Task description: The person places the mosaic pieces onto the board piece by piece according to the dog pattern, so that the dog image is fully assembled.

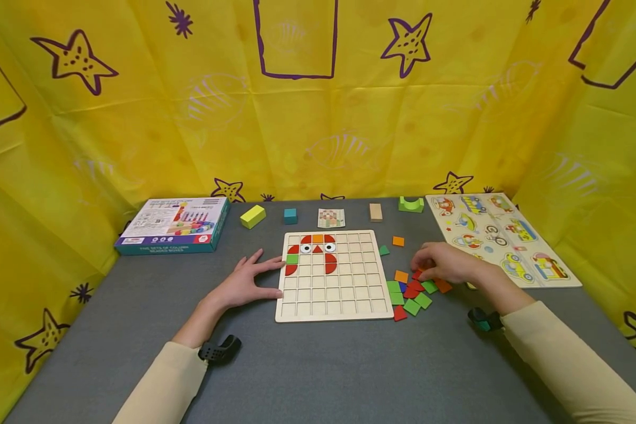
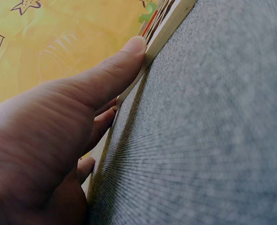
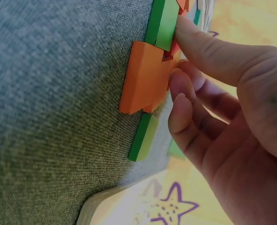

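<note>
A wooden grid board [image 1: 350, 300] lies on the grey table with red, green and orange tiles and two eye tiles forming a figure at its upper left. My left hand [image 1: 246, 282] rests at the board's left edge, fingers spread; in the left wrist view the thumb [image 2: 115, 70] touches that edge. My right hand [image 1: 445, 262] is over a loose pile of tiles [image 1: 411, 306], fingers bent, the tips at a red tile [image 1: 416, 274]. The right wrist view shows the thumb [image 3: 213, 49] near green and orange tiles [image 3: 140, 77]; whether a tile is pinched is hidden.
Along the back stand a yellow block [image 1: 252, 217], a blue cube [image 1: 290, 216], a pattern card [image 1: 331, 218], a plain wooden block [image 1: 376, 212] and a green arch block [image 1: 410, 204]. A toy box [image 1: 172, 225] lies left, a vehicle puzzle board [image 1: 509, 235] right.
</note>
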`<move>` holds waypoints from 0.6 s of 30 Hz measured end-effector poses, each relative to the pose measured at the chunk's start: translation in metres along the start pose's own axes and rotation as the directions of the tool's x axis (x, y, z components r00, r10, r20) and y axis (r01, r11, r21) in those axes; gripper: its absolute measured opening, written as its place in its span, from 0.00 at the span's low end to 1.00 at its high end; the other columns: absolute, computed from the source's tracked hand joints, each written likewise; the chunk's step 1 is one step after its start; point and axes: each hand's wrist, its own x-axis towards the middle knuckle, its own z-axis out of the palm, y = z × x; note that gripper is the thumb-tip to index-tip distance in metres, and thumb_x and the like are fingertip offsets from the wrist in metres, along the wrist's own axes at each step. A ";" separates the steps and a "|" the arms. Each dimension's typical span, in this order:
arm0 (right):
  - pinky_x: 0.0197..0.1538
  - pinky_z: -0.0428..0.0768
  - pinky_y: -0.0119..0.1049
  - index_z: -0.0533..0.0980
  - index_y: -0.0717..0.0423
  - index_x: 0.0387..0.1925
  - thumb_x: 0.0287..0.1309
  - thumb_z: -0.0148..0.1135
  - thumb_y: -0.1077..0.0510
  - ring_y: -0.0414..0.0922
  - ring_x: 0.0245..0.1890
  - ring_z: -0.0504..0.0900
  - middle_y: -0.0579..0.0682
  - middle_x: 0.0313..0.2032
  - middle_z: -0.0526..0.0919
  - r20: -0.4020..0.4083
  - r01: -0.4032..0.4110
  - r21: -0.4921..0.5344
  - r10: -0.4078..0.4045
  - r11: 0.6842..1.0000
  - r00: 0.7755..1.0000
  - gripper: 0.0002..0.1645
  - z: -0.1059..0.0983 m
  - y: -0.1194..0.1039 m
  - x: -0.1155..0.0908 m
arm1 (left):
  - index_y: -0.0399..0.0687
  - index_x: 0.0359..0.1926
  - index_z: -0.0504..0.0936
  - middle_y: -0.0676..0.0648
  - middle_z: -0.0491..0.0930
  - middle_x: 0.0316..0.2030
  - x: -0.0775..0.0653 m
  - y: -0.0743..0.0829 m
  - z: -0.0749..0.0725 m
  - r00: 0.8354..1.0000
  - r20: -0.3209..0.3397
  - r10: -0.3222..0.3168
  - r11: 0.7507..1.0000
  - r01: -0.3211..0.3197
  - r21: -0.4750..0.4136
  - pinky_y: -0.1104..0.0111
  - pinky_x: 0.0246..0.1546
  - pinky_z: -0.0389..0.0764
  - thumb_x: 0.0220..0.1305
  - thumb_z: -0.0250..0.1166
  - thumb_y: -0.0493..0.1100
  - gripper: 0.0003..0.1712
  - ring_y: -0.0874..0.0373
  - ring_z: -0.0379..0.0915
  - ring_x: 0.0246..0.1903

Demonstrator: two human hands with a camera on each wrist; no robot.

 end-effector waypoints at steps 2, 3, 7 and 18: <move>0.41 0.76 0.40 0.83 0.52 0.37 0.59 0.73 0.61 0.44 0.35 0.73 0.45 0.35 0.76 0.001 0.011 -0.006 -0.011 1.000 1.000 0.06 0.000 0.001 0.001 | 0.56 0.73 0.72 0.48 0.61 0.75 0.000 0.000 0.000 1.000 -0.001 0.001 1.000 -0.001 0.001 0.32 0.67 0.36 0.55 0.75 0.64 0.47 0.36 0.32 0.76; 0.40 0.75 0.40 0.82 0.52 0.36 0.59 0.73 0.61 0.43 0.34 0.73 0.45 0.34 0.76 0.001 0.015 0.001 -0.015 1.000 1.000 0.06 0.000 0.001 0.001 | 0.56 0.73 0.72 0.47 0.61 0.75 0.000 0.000 0.000 1.000 -0.001 -0.001 1.000 0.001 0.000 0.31 0.67 0.37 0.55 0.75 0.64 0.47 0.35 0.32 0.76; 0.39 0.75 0.39 0.79 0.50 0.32 0.59 0.73 0.61 0.43 0.32 0.74 0.42 0.30 0.77 0.004 0.000 0.055 0.000 0.999 1.000 0.08 -0.001 0.000 0.001 | 0.56 0.73 0.71 0.46 0.61 0.75 -0.001 0.000 0.000 1.000 0.006 -0.001 1.000 0.001 -0.009 0.31 0.67 0.36 0.55 0.75 0.64 0.47 0.35 0.32 0.76; 0.44 0.79 0.42 0.81 0.61 0.51 0.64 0.68 0.61 0.47 0.39 0.79 0.50 0.42 0.84 -0.094 0.033 0.253 -0.009 0.967 0.996 0.14 0.001 -0.015 0.020 | 0.57 0.73 0.71 0.46 0.60 0.75 0.000 0.000 -0.001 1.000 0.002 -0.010 1.000 0.010 -0.001 0.30 0.67 0.38 0.55 0.75 0.64 0.47 0.35 0.33 0.76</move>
